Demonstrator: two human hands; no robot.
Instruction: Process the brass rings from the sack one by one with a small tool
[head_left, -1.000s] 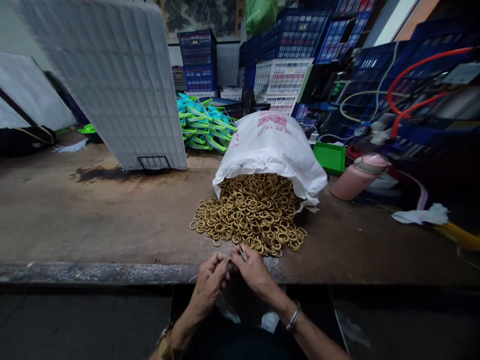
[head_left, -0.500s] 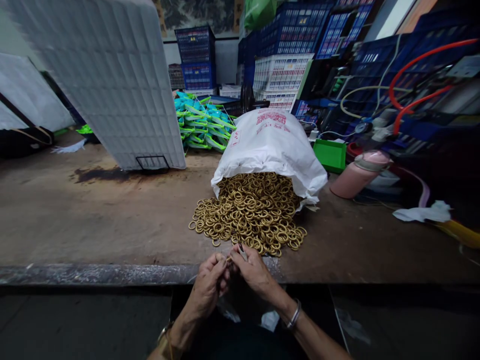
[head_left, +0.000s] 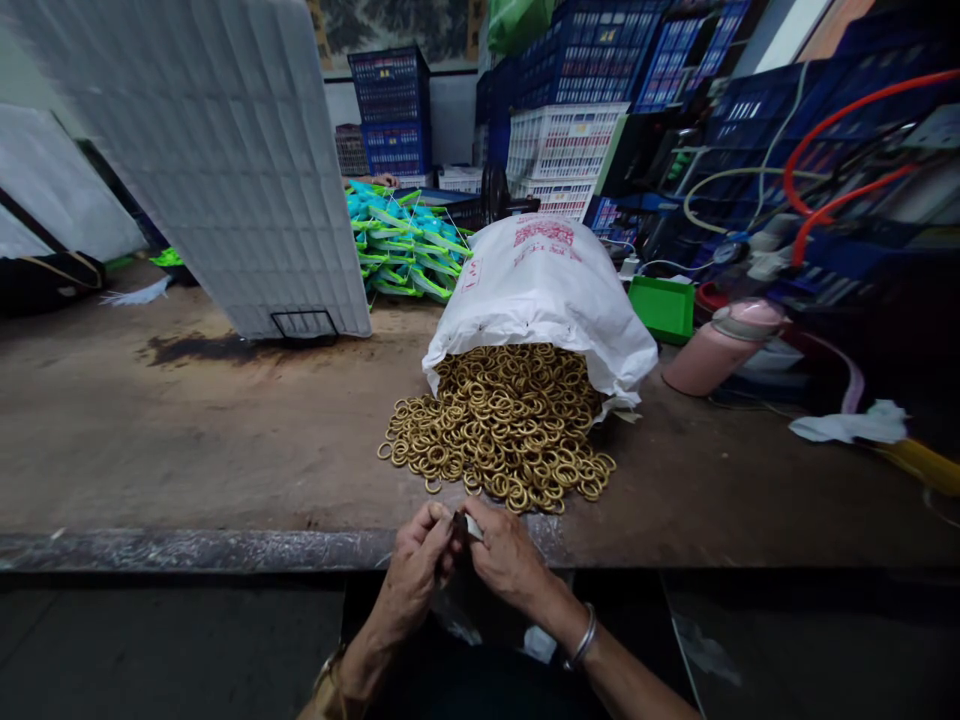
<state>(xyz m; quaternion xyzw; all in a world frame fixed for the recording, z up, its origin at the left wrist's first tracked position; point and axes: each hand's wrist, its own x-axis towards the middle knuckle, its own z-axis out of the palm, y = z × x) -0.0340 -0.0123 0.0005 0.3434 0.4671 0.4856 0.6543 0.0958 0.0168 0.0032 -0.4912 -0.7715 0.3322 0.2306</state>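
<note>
With gold rings (head_left: 514, 430) heaped just far of you, your left hand (head_left: 416, 560) pinches its fingers together, on what I cannot tell, and your right (head_left: 508, 552) clamps a small tool (head_left: 474, 528), seemingly mid-detail work, next calling for a steady hold.

Worktop (head_left: 210, 440) open left of gold-coloured ring heap (head_left: 510, 435), printed white sack (head_left: 532, 295) blocking ahead, pink bottle (head_left: 720, 350) obstructing right rear

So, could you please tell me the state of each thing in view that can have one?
White sack: open, lying on its side
Rings: loose, heaped in and before the sack's mouth
Left hand: fingertips pinched together; contents hidden
Right hand: closed on a small tool
Blue crates: stacked
White panel: standing on edge
Pink bottle: lid state unclear
</note>
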